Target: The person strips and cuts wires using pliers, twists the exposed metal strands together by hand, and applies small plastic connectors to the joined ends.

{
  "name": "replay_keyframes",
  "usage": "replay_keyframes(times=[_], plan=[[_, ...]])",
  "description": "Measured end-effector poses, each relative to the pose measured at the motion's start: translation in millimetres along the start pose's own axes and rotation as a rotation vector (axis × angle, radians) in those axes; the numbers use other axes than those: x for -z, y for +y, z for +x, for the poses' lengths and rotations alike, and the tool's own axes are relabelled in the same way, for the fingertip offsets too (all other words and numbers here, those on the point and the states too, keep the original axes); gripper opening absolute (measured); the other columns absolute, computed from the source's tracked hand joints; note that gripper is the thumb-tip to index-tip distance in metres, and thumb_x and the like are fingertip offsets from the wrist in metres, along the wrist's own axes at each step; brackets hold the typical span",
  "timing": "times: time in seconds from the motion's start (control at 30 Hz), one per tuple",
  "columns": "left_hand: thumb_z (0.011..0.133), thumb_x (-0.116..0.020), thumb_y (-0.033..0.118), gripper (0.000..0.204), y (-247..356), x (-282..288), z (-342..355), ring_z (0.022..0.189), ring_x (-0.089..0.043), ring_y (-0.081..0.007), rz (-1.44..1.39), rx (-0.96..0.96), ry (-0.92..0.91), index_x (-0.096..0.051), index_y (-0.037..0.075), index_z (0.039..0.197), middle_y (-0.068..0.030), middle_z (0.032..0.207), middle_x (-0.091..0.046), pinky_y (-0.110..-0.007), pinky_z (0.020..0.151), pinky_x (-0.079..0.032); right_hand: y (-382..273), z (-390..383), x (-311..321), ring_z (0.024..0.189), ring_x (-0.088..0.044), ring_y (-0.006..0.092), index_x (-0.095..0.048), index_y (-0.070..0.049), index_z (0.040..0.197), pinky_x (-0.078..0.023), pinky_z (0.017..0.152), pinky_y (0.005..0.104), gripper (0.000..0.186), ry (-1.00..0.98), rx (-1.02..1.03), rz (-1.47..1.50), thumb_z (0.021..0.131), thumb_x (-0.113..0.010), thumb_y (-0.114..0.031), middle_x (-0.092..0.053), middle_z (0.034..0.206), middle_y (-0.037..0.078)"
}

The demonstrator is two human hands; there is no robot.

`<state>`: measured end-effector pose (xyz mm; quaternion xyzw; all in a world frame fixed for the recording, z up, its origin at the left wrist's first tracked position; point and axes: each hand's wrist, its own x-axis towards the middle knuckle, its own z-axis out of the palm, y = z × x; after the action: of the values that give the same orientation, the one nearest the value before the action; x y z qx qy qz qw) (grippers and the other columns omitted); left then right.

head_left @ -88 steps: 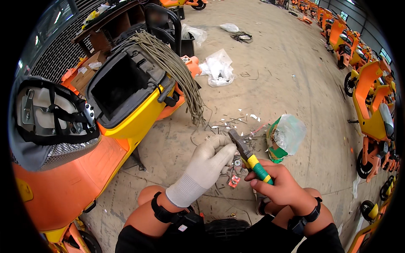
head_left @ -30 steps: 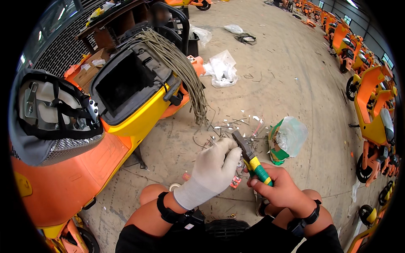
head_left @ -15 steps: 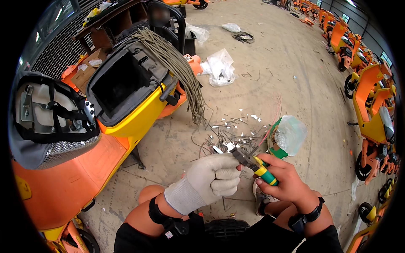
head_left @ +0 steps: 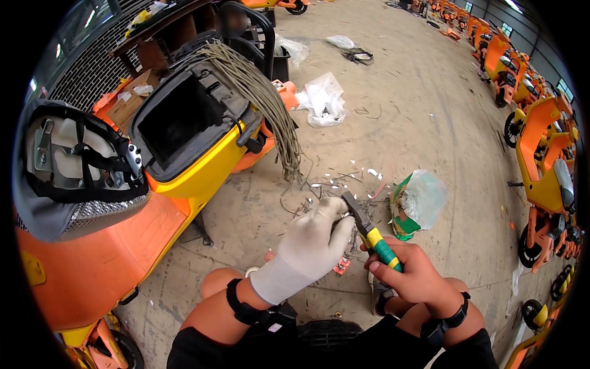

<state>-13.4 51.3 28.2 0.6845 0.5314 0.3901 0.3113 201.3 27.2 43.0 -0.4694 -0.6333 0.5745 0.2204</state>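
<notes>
The right hand is wrapped around the green and yellow handles of the pliers, which are up above the floor between the two hands, with their dark metal head pointing up and to the left. The left hand, in a white glove, has its fingers bent right by that metal head, but I cannot tell if they are pinching a small thing. Past the hands, white bits lie near a green and clear bag, and a bundle of cords hangs over a yellow and orange scooter on the left.
</notes>
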Motion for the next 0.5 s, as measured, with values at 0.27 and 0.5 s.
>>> replay_keyframes(times=[0.27,0.5], plan=[[0.09,-0.064,0.006,0.008,-10,-14,6,0.071,-0.066,-0.0343,0.327,-0.311,0.105,-0.059,0.005,0.095,-0.0141,0.076,-0.064,-0.04,0.064,-0.052,-1,-8,-5,0.087,-0.059,0.0089,-0.068,0.002,0.11,-0.048,0.077,0.0263,0.024,-0.014,-0.234,0.225,0.096,-0.066,-0.019,-0.067,0.1,0.004],[0.096,-0.056,0.014,0.012,-6,-13,5,0.064,-0.065,-0.0306,0.076,-0.059,0.016,-0.058,0.002,0.094,-0.0131,0.071,-0.062,-0.039,0.06,-0.051,13,-4,-8,0.095,-0.063,0.0266,-0.065,0.004,0.096,-0.051,0.083,0.0348,0.02,0.05,0.065,-0.022,0.093,-0.068,-0.016,-0.063,0.117,0.019]])
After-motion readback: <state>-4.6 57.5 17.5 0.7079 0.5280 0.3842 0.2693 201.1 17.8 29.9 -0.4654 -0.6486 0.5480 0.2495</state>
